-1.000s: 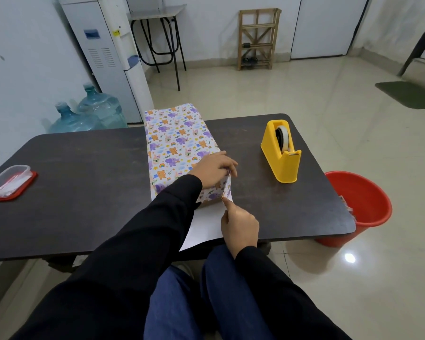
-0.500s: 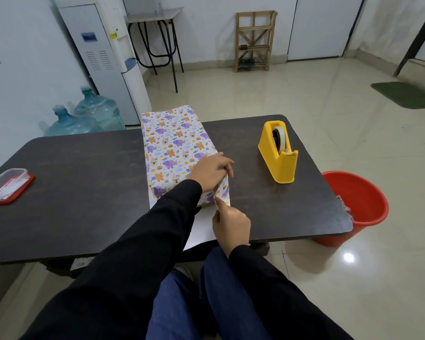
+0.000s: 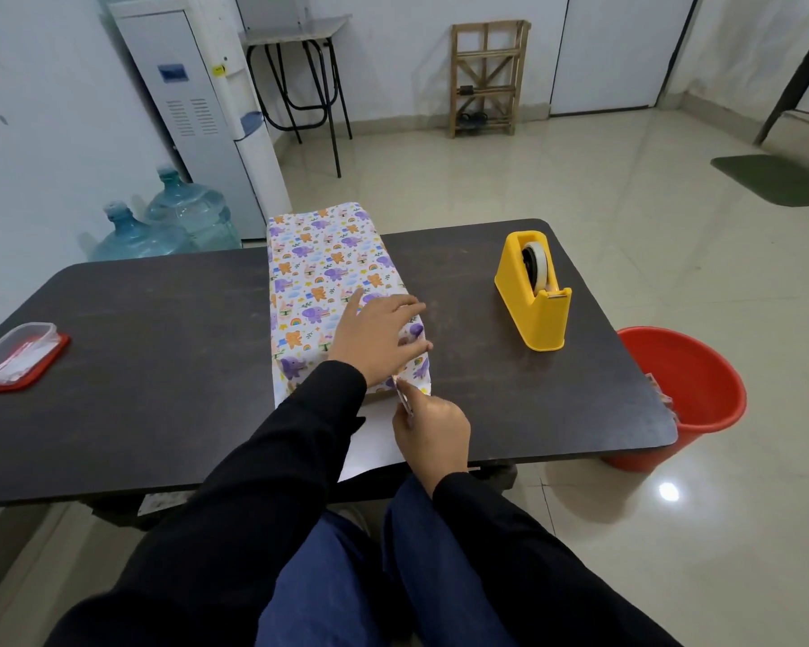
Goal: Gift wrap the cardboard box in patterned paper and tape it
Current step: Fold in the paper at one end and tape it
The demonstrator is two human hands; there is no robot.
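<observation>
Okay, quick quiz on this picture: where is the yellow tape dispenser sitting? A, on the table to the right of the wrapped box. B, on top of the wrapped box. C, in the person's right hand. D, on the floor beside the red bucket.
A: the yellow tape dispenser stands on the dark table, to the right of the wrapped box, apart from both hands.

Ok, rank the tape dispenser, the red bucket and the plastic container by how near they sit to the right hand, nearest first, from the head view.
1. Tape dispenser: on the table, beyond and to the right of the right hand.
2. Red bucket: on the floor, past the table's right edge.
3. Plastic container: at the table's far left edge.
</observation>
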